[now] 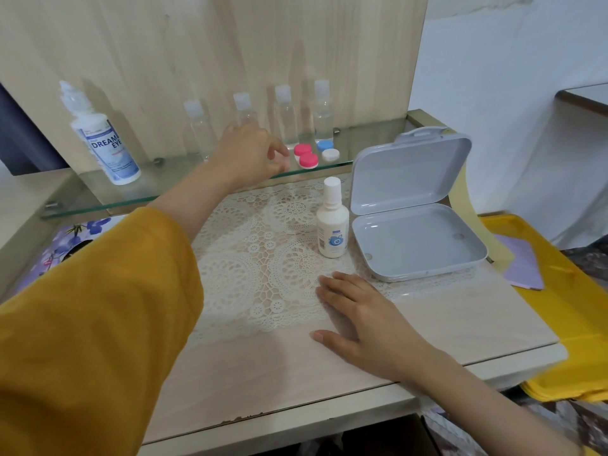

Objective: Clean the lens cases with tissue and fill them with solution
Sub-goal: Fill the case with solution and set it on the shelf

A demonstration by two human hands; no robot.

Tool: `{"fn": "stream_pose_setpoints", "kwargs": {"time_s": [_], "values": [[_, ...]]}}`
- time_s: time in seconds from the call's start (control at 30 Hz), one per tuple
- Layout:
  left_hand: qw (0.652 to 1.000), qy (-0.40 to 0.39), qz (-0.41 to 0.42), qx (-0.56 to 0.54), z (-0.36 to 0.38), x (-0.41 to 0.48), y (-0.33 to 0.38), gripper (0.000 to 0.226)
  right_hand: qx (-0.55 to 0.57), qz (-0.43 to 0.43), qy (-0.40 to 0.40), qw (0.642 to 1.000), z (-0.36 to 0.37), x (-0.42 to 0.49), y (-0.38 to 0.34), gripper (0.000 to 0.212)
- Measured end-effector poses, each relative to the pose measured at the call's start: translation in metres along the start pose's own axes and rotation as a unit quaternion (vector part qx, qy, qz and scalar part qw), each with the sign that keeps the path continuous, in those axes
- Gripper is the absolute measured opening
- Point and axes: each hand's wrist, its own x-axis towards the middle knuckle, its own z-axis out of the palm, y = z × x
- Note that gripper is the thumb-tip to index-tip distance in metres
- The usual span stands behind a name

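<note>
Left hand [250,149], fingers loosely curled and empty, hovers beside the pink-capped plastic lens case [306,155]: probably light, slick; pinch its sides. Right hand [358,317] lies flat.

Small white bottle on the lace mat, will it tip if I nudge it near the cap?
Probably: the small white bottle stands tall and narrow, so a high nudge would likely topple it. The lace mat beneath looks textured, so its base may catch, not slide. Its round body could then roll.

Your left hand [253,153] hovers over the glass shelf [98,195], fingers [278,152] curled just beside the pink lens case [306,155]; your right hand [358,311] lies flat on the bench [460,324], near the solution bottle [332,222].
</note>
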Motion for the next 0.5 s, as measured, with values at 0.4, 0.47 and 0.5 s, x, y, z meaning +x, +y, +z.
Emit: {"fn": "stream_pose_setpoints", "kwargs": {"time_s": [0.4,0.47,0.5], "values": [[0.996,0.049,0.001,-0.068,0.000,-0.009,0.002,0.025,0.003,-0.001,0.004,1.000,-0.003,-0.001,-0.002,0.069],[0.994,0.067,0.009,-0.081,-0.004,-0.017,0.004,0.024,0.004,-0.001,0.004,1.000,-0.004,-0.001,-0.003,0.071],[0.993,0.072,0.013,-0.088,-0.007,-0.023,0.005,0.023,0.004,-0.001,0.005,1.000,-0.004,-0.001,-0.003,0.072]]}}
